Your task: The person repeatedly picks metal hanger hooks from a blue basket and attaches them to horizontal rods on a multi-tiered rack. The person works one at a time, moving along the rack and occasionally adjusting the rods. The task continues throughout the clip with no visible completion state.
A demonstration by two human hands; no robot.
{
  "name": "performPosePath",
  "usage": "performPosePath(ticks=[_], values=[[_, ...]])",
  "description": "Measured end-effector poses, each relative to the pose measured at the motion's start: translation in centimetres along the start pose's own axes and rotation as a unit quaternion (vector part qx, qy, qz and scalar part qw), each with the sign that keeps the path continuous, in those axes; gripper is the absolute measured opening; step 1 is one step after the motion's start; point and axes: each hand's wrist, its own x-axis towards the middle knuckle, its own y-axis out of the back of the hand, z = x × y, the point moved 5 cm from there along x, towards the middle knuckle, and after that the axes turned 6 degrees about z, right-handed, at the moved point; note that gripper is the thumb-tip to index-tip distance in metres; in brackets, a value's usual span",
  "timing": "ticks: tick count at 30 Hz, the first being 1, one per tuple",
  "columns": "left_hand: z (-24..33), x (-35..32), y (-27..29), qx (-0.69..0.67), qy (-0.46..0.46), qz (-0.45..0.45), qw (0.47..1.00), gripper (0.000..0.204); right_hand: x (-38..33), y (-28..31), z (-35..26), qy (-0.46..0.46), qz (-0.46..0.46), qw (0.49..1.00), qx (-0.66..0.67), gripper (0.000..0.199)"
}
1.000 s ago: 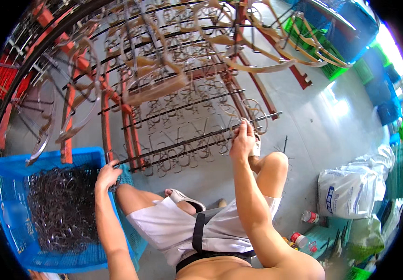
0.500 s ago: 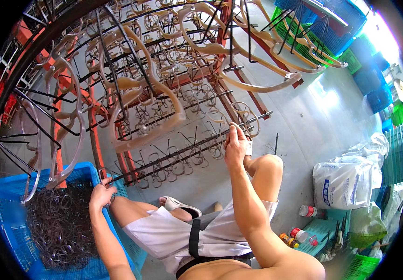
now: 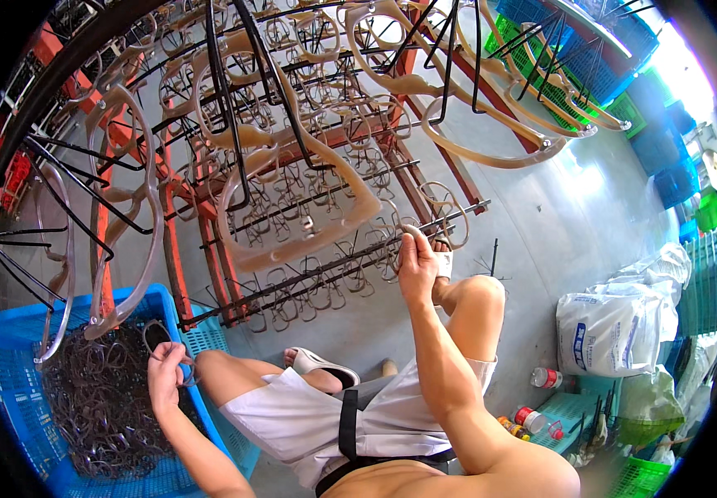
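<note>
My left hand (image 3: 166,373) is closed on a dark eyeglass frame (image 3: 157,334), above the right side of a blue crate (image 3: 177,319). Inside the crate lies a heap of dark eyeglass frames (image 3: 101,407). At the right end of the rack's lowest front bar (image 3: 333,266), my right hand (image 3: 419,270) pinches a pale eyeglass frame (image 3: 412,230), whose lower part is hidden by the fingers. Another translucent frame (image 3: 460,217) hangs beside it, over the bar's end. Along this bar hang several more frames.
A red-posted rack (image 3: 209,224) with black hooks fills the upper left; large translucent brown frames (image 3: 325,232) hang close overhead. White sacks (image 3: 616,328), bottles (image 3: 529,417) and a green crate (image 3: 641,477) stand on the right. Blue crates (image 3: 607,50) are stacked far right.
My left hand has moved left and slightly down from the crate's edge to over the crate, and its dark frame now shows more fully. My right hand stays at the bar's end.
</note>
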Motion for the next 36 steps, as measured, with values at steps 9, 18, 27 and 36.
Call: performPosePath(ticks=[9,18,27,36], values=[[-1.2,-3.1,-0.5,-0.132,-0.082,0.032,0.987,0.021,0.4,0.6,0.3,0.006,0.059,0.998,-0.021,0.021],[-2.8,-4.2,-0.9,-0.246,-0.029,-0.100,0.964,0.016,0.5,0.2,0.0,0.011,0.025,0.997,-0.069,0.021],[-4.0,-6.6,-1.9,-0.265,-0.074,-0.069,0.959,0.026,0.4,-0.2,0.4,0.051,0.041,0.994,-0.090,0.021],[-4.3,-8.1,-4.0,-0.302,-0.092,-0.114,0.942,0.031,0.1,-0.1,-0.6,0.045,0.066,0.989,-0.124,0.025]])
